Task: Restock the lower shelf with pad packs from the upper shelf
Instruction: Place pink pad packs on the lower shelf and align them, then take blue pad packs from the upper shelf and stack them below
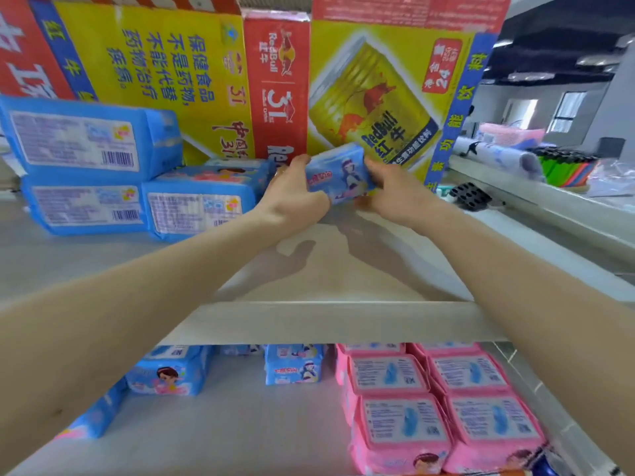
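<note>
Grips blue pad pack at frame centre with left hand and right hand, one per end, probably for a steady lift off upper shelf; belongs at frame bottom, lower shelf, beside matching blue pack.

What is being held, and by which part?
A small blue pad pack, gripped at its two ends: left hand on the left end, right hand on the right.

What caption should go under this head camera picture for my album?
Both hands, left and right, hold a blue pad pack on the upper shelf.
</note>
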Tool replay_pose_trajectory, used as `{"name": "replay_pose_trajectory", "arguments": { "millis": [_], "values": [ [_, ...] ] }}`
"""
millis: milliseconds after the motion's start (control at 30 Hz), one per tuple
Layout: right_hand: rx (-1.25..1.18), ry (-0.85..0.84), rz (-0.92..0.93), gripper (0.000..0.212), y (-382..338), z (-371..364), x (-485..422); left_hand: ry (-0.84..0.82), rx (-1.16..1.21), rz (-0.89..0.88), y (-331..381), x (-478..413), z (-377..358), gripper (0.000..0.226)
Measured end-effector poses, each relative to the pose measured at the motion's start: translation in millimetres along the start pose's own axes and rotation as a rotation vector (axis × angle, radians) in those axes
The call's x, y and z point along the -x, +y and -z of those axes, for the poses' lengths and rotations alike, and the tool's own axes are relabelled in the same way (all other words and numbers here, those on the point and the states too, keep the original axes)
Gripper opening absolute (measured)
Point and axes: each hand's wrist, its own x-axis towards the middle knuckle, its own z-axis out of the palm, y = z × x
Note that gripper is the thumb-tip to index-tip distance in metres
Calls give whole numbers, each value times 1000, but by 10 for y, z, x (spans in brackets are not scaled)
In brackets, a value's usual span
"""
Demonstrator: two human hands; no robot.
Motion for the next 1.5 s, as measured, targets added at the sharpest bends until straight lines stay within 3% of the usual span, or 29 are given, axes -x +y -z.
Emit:
{"name": "replay_pose_trajectory", "arguments": {
  "millis": [100, 167, 300, 433, 567, 767, 967, 1133, 1233, 1500],
  "values": [
    [-64, 85, 25, 77, -55, 207, 178, 131, 69, -128, 72, 137, -1, 76],
    [-138, 140, 78, 81, -101, 307, 345, 227, 106, -245, 123, 260, 2, 80],
    [-293, 268, 277, 64, -189, 439, 867, 436, 66, -446, 306, 722, -91, 86],
    [-451, 362, 312, 51, -259, 472, 1306, 583, 186, -472, 490, 1188, -160, 67],
    [-485, 410, 336, 46, -328, 466, 1671, 514, 408, -478, 615, 1575, -193, 59],
    [-471, 453, 360, 51, -283, 416, 2074, 513, 378, -545, 551, 2020, -223, 65],
    [-545, 344, 360, 43, -362, 279, 2532, 531, 427, -519, 436, 2420, -226, 63],
    [-567, 253, 315, 42, -530, 40, 2867, 569, 452, -542, 163, 2762, -146, 49],
    [-504, 270, 309, 49, -691, -145, 3036, 603, 404, -476, -75, 2966, -65, 45],
    [-448, 218, 218, 18, -1155, -879, 3298, 532, 360, -283, -758, 3477, 344, 55]
  ]
}}
